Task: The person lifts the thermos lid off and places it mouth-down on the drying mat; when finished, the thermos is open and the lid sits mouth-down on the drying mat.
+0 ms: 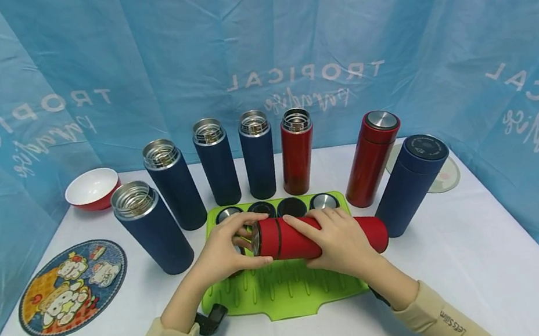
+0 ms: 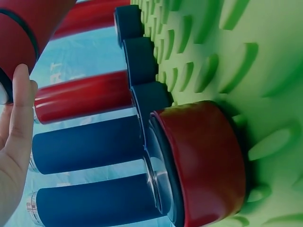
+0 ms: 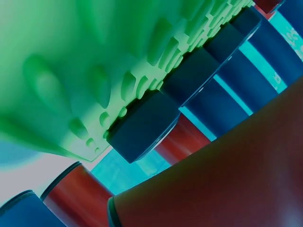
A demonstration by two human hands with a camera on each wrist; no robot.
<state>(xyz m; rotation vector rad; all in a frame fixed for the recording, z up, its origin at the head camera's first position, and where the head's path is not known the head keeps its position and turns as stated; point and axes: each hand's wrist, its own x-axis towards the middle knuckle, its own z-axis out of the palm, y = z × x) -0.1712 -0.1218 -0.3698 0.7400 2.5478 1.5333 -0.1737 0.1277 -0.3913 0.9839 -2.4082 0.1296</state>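
Note:
A red thermos flask [image 1: 294, 243] lies sideways in the air over the green tray [image 1: 289, 291], its silver-ended cap pointing left. My right hand [image 1: 336, 242] grips its body from above. At the cap end, my left hand [image 1: 224, 251] has its thumb and fingers curled round the red cap [image 1: 269, 239]; the left wrist view shows a fingertip near the dark seam. Several dark caps [image 1: 291, 207] stand in a row along the tray's back edge. Nearer, a red cap [image 2: 206, 163] sits on the tray, largely hidden behind my left hand in the head view.
Behind and left of the tray stand several uncapped blue flasks [image 1: 259, 163] and an uncapped red flask [image 1: 297, 160]. To the right are a capped red flask [image 1: 367, 167] and a capped blue flask [image 1: 407, 187]. A bowl [image 1: 93, 190] and cartoon mat [image 1: 73, 288] lie left.

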